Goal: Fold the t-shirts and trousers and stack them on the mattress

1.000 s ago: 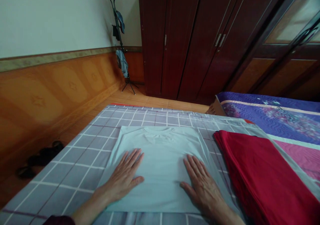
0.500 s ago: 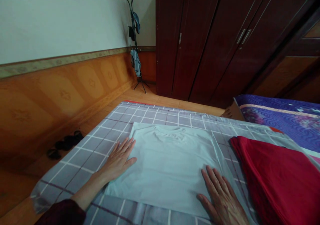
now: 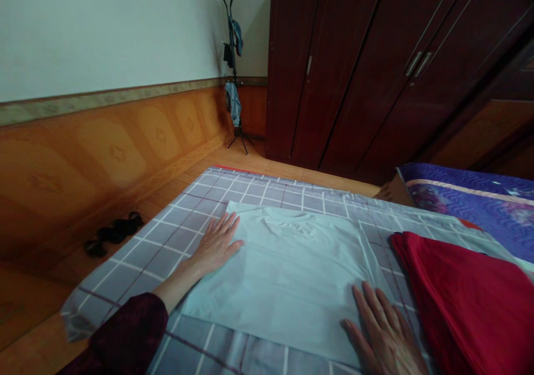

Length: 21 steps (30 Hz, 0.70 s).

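A pale, whitish T-shirt [image 3: 283, 275] lies spread flat, its neckline at the far side and small wrinkles below the collar. My left hand [image 3: 214, 246] rests on its left edge near the upper corner, palm down with the fingers stretched out. On the lower right part of the shirt lies my right hand [image 3: 381, 330], also flat, fingers extended and thumb apart. Neither hand grips the cloth. Under the shirt is a grey checked cloth [image 3: 175, 219] with white and dark lines.
Folded red fabric [image 3: 479, 297] lies to the right of the shirt. Beyond it is a purple patterned bedspread [image 3: 467, 188]. A dark red wardrobe [image 3: 334, 74] stands at the back, beside a coat rack [image 3: 234, 63]. Dark shoes [image 3: 112, 233] are on the floor at left.
My left hand has slid slightly forward along the shirt's left edge, and more of its sleeve shows. My right hand stays flat on the lower right. The view has shifted a little.
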Motion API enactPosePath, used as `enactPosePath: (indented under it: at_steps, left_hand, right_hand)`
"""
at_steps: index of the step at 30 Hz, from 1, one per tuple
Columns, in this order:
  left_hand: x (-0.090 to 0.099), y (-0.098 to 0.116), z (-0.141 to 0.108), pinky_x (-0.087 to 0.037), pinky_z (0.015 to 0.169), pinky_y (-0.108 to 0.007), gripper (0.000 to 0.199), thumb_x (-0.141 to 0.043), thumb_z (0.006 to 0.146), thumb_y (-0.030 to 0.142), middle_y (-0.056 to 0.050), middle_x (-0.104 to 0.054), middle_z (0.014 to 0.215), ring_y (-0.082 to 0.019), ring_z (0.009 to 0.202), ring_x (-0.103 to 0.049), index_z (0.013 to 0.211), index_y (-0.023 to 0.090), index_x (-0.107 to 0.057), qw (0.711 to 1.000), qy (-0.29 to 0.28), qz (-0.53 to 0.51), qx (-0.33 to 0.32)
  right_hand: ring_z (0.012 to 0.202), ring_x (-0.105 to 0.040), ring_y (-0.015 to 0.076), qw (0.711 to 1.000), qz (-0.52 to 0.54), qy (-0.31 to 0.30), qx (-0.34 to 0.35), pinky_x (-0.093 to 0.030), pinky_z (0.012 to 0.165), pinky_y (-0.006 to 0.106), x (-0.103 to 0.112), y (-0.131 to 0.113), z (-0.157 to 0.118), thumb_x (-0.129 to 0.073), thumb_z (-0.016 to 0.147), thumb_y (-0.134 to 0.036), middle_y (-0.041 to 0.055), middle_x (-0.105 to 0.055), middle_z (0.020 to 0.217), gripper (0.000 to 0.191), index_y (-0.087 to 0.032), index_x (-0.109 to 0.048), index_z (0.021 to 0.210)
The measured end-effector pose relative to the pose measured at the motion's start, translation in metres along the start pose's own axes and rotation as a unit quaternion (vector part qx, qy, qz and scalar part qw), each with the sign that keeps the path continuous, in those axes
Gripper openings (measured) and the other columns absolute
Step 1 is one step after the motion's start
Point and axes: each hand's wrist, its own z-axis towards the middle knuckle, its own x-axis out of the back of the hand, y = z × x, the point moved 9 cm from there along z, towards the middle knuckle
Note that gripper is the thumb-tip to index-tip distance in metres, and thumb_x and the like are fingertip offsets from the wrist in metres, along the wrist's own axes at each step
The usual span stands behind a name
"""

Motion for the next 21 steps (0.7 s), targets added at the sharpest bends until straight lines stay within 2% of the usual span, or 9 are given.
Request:
enactPosePath:
  at_steps: [3, 6, 8, 10, 12, 17, 21]
  left_hand:
    - [0.0, 0.054, -0.007, -0.01, 0.116, -0.05, 0.064, -0.034, 0.095, 0.052, -0.008, -0.015, 0.156, -0.024, 0.144, -0.007, 0.148, 0.019, -0.021, 0.994, -0.046, -0.031, -0.089]
    - [-0.01, 0.112, -0.03, -0.007, 0.116, -0.051, 0.07, -0.041, 0.092, 0.055, -0.006, -0.011, 0.157, -0.024, 0.144, -0.001, 0.149, 0.024, -0.016, 0.974, -0.1, -0.067, -0.194]
    - [-0.018, 0.134, -0.046, -0.005, 0.116, -0.053, 0.075, -0.047, 0.089, 0.056, -0.007, -0.007, 0.157, -0.026, 0.144, 0.002, 0.149, 0.027, -0.014, 0.961, -0.125, -0.083, -0.231]
    - [-0.024, 0.14, -0.057, -0.005, 0.115, -0.055, 0.079, -0.051, 0.087, 0.056, -0.008, -0.005, 0.157, -0.028, 0.143, 0.003, 0.15, 0.028, -0.012, 0.958, -0.14, -0.089, -0.235]
    - [-0.027, 0.137, -0.063, -0.005, 0.114, -0.057, 0.08, -0.052, 0.086, 0.057, -0.008, -0.004, 0.157, -0.03, 0.143, 0.003, 0.15, 0.029, -0.012, 0.959, -0.144, -0.089, -0.226]
    - [-0.026, 0.13, -0.063, -0.006, 0.114, -0.058, 0.083, -0.052, 0.084, 0.061, -0.007, -0.004, 0.157, -0.032, 0.143, 0.002, 0.149, 0.031, -0.01, 0.96, -0.141, -0.091, -0.223]
    - [-0.027, 0.126, -0.071, -0.009, 0.114, -0.058, 0.083, -0.05, 0.084, 0.062, -0.006, -0.003, 0.157, -0.032, 0.143, 0.001, 0.149, 0.032, -0.008, 0.962, -0.133, -0.084, -0.223]
  right_hand:
    - [0.135, -0.03, 0.0373, 1.0, -0.006, 0.002, 0.016, -0.04, 0.097, 0.055, 0.008, -0.024, 0.013, -0.042, 0.091, -0.053, 0.0156, -0.035, 0.147, 0.064, -0.018, -0.034, 0.144]
    - [0.135, -0.031, 0.0351, 0.997, 0.005, -0.015, 0.07, -0.039, 0.099, 0.05, 0.014, -0.059, 0.025, -0.045, 0.09, -0.052, 0.0133, -0.03, 0.15, 0.067, -0.02, -0.03, 0.146]
    - [0.135, -0.033, 0.0334, 0.993, 0.014, -0.027, 0.112, -0.039, 0.1, 0.048, 0.017, -0.078, 0.027, -0.047, 0.089, -0.049, 0.0126, -0.032, 0.15, 0.068, -0.02, -0.028, 0.147]
    - [0.133, -0.036, 0.0326, 0.99, 0.011, -0.033, 0.138, -0.038, 0.099, 0.047, 0.02, -0.087, 0.024, -0.049, 0.088, -0.049, 0.0132, -0.035, 0.147, 0.07, -0.019, -0.027, 0.148]
    - [0.131, -0.039, 0.0321, 0.989, 0.005, -0.039, 0.144, -0.038, 0.099, 0.046, 0.023, -0.087, 0.018, -0.05, 0.088, -0.048, 0.0133, -0.037, 0.146, 0.072, -0.019, -0.025, 0.148]
    - [0.131, -0.039, 0.0328, 0.988, 0.006, -0.062, 0.142, -0.037, 0.099, 0.047, 0.022, -0.085, 0.01, -0.05, 0.087, -0.051, 0.0132, -0.036, 0.147, 0.075, -0.02, -0.022, 0.149]
    - [0.128, -0.043, 0.0334, 0.986, -0.025, -0.048, 0.157, -0.04, 0.096, 0.047, 0.024, -0.083, 0.005, -0.049, 0.086, -0.053, 0.0137, -0.04, 0.144, 0.078, -0.019, -0.02, 0.15]
